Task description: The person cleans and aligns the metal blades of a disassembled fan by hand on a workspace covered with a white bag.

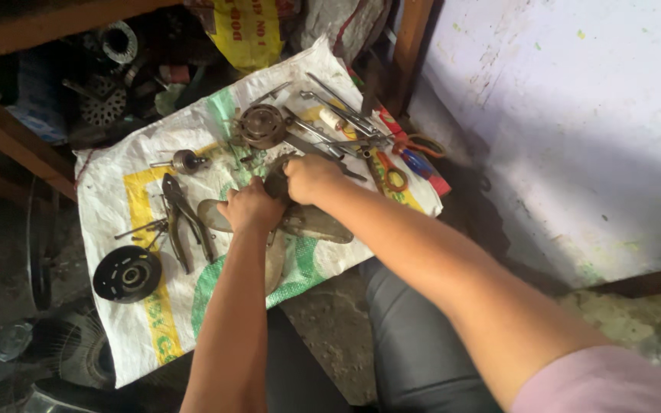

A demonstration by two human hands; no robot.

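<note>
Both my hands rest on a dusty fan blade assembly (317,223) lying on a white woven sack (135,321) spread on the floor. My left hand (251,206) is closed over the hub from the left. Its fingers are wrapped around the part. My right hand (309,177) grips the top of the hub beside it. One blade sticks out to the right under my right forearm, another points down beneath my left arm.
On the sack lie pliers (183,220), a black round disc (126,273), a round motor part (262,125), a small rotor (186,161), several screwdrivers and wrenches (338,115) and orange-handled scissors (393,174). Wooden table legs stand at left and back. A pale wall rises at right.
</note>
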